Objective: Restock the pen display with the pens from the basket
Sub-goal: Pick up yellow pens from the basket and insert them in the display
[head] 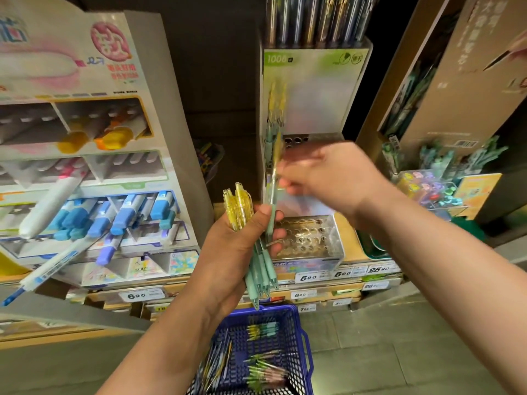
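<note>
- Yellow-capped pens with mint barrels: your left hand grips a bundle of them, tips down, in front of the clear display. More lie in the blue basket below.
- Your right hand is blurred; it appears to pinch a single pen, held upright beside the display's left edge.
- Risk: the tip misses a hole and skids off the tier. Likely cause: speed.
- Risk: the bundle fans out at the bottom, and a slack grip lets one drop.
- Risk: the swinging pen knocks the seated pens just above it.
</note>
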Available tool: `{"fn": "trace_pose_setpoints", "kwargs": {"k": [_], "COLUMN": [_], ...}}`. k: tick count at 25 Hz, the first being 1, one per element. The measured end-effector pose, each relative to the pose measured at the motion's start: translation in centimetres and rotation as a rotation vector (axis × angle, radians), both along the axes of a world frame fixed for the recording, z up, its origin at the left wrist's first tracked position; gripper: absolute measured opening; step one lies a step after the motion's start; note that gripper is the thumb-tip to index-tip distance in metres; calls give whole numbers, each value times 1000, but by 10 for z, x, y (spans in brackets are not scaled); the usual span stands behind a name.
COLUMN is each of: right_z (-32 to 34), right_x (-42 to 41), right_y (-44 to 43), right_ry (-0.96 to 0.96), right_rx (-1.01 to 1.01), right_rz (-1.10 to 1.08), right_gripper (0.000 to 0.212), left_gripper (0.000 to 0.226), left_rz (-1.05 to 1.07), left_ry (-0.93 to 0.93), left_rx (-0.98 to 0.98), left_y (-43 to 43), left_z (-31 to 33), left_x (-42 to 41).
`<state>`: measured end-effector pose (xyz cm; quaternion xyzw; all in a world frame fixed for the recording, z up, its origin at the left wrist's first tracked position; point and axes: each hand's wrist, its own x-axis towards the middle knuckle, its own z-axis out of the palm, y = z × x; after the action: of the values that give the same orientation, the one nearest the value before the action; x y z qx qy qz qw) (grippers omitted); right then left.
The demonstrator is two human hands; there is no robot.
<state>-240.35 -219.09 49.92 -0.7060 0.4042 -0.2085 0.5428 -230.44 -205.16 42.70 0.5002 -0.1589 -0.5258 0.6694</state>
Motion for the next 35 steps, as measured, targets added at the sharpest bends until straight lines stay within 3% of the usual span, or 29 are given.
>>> {"fn": "trace_pose_setpoints", "kwargs": {"k": [4, 9, 11, 19, 24, 28, 30, 35], "right_z": [35, 31, 24, 3, 8, -6, -14, -14], "right_x": [-1, 11, 17, 24, 13, -7, -12, -17], "right_y": [-43, -71, -74, -65, -50, -8, 6, 1], "right_ry": [-249, -93, -93, 139, 280, 345, 265, -29], "right_rx": [-162, -553, -538, -619, -542, -168, 20, 225], "right_rz": [-212, -234, -222, -137, -94, 194, 285, 105], "right_gripper": [21, 13, 16, 15, 17, 22, 18, 19], "left_gripper": [29, 42, 47, 28, 31, 28, 27, 34], "left_rz": [22, 48, 32, 23, 8, -30, -51, -27], "left_ry": [79, 122, 112, 123, 73, 25, 21, -2], "left_rx": [58, 79, 70, 88, 61, 18, 6, 44], "left_y": [0, -3, -4, -5, -5, -4, -4, -6], "left_z": [-1, -3, -4, -6, -2, 4, 7, 4], "left_x": [1, -1, -1, 2, -1, -1, -1, -3]}}
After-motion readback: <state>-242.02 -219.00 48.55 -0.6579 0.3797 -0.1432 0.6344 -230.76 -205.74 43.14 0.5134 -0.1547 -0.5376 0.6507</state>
